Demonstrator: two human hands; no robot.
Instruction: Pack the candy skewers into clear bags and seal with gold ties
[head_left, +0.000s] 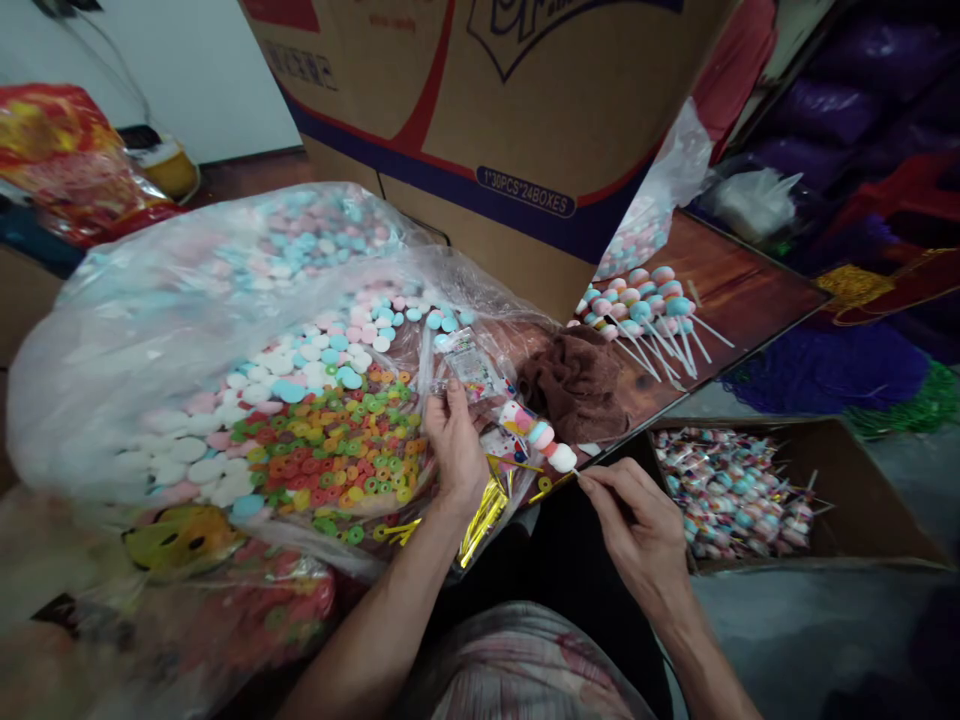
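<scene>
Left hand grip closed on clear printed wrapper at its 12 o'clock. Right hand grip pinches candy skewer by the stick, candies toward 10 o'clock.

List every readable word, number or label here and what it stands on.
"1*30PCS*24BOXES": blue label on the cardboard box.
Large blue lettering at the box's top edge: cut off, unreadable.
Small print on the box's upper left: blurred.
Print on the packet in the left hand: too small.
On the candy skewer in the right hand: no text seen.
</scene>
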